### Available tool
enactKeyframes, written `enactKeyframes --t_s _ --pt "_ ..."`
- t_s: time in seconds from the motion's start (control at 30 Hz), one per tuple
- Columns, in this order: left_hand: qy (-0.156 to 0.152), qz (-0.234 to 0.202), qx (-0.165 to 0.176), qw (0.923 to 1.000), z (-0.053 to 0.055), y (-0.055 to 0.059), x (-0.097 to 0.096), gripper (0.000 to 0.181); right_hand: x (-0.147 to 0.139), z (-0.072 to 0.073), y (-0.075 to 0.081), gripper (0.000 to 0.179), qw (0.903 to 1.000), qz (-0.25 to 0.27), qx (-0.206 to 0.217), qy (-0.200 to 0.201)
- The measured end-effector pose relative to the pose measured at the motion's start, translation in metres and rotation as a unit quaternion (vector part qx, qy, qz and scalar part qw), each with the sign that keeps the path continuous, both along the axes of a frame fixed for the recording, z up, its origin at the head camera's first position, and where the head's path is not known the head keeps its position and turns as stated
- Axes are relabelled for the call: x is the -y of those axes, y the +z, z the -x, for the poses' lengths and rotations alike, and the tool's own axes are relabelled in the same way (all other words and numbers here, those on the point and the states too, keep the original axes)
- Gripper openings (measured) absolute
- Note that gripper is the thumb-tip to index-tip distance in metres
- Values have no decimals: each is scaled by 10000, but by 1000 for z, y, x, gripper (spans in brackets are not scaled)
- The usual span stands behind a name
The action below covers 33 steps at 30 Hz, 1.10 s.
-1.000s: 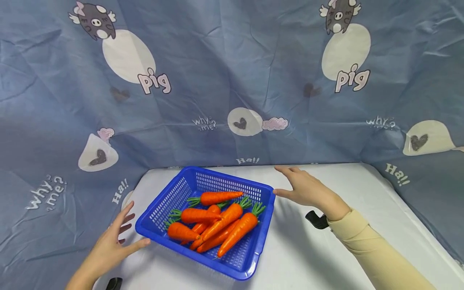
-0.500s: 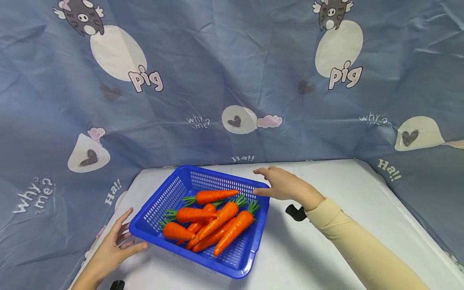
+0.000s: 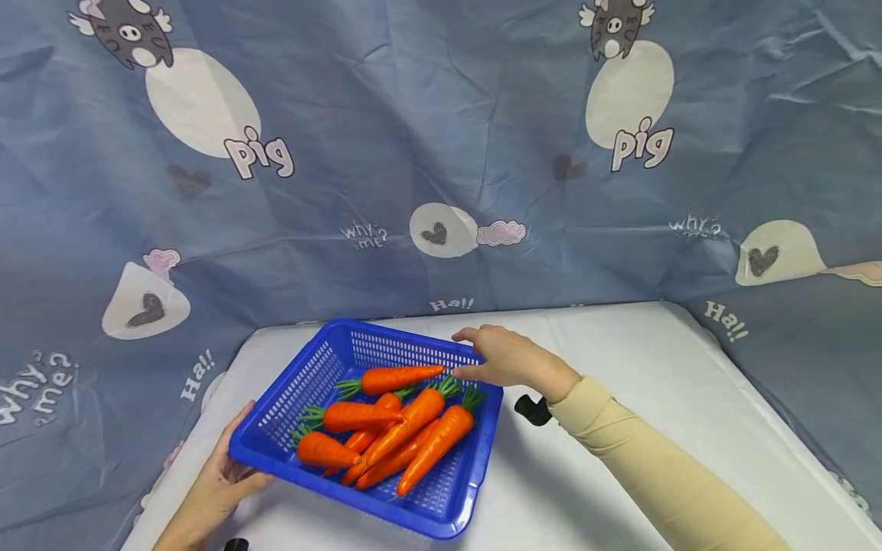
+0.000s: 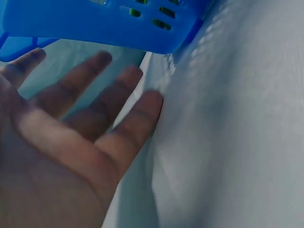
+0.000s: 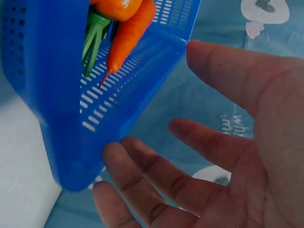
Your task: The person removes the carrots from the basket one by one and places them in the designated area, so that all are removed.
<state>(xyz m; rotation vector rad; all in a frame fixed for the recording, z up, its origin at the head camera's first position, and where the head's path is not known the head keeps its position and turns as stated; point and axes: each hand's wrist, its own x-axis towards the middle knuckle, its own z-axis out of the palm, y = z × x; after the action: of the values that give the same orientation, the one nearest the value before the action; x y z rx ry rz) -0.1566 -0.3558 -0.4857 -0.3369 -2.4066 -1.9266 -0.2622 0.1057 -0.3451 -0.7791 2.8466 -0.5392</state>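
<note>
A blue plastic basket (image 3: 344, 496) with slotted walls holds several orange carrots (image 3: 441, 448) with green stem tufts, heaped together. My left hand (image 3: 213, 486) is at the basket's left corner, thumb below the front rim and the other fingers partly hidden behind the side wall. In the left wrist view its fingers are spread and lightly bent under the basket's wall (image 4: 104, 23). My right hand (image 3: 513, 360) reaches over the far right corner, thumb and fingers apart. The right wrist view has its fingertips right at the blue rim, and a carrot (image 5: 130, 38) inside.
The basket is above a white-covered table (image 3: 620, 451). A blue printed cloth (image 3: 386, 153) hangs behind and at the sides. A black curved piece (image 3: 533, 410) shows beside my right wrist, and another black piece (image 3: 236, 545) by my left wrist.
My right hand has moved left, from beside the basket to its far right rim. My left hand has closed in on the left corner. The whole head view has shifted slightly.
</note>
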Motion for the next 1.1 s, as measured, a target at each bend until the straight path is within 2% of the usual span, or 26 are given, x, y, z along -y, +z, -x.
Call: enactKeyframes --t_s 0.1,0.2,0.3,0.37,0.43,0.6,0.7,0.87,0.97,1.1 --pt "-191 -358 89 9991 0 -2 1 105 4 0 -2 60 9999 113 7 42" --pt "-652 -924 74 9936 -1 -3 6 103 6 0 -3 59 9998 201 39 60" --pt "-1337 -1724 40 9759 -2 -6 11 93 8 0 -5 58 9996 241 124 74" --pt "-1639 -2147 92 9628 -2 -9 14 84 10 1 -6 57 9995 252 168 127" --pt "-1743 -2487 187 9526 -1 -11 15 75 13 2 -7 56 9992 284 196 194" --pt "-1551 -3018 294 9402 -1 -17 13 63 22 4 -6 56 9978 375 332 436" --pt "-1295 -3028 300 9437 -2 -18 10 60 28 7 -7 56 9968 392 441 530" --pt "-821 -2719 367 9581 -3 -18 5 59 36 11 -10 56 9949 453 673 600" --pt "-762 -2676 348 9599 -3 -18 4 60 42 14 -10 56 9920 543 887 722" --pt "-864 -2733 319 9575 -3 -19 4 63 53 18 -12 55 9886 541 1138 820"
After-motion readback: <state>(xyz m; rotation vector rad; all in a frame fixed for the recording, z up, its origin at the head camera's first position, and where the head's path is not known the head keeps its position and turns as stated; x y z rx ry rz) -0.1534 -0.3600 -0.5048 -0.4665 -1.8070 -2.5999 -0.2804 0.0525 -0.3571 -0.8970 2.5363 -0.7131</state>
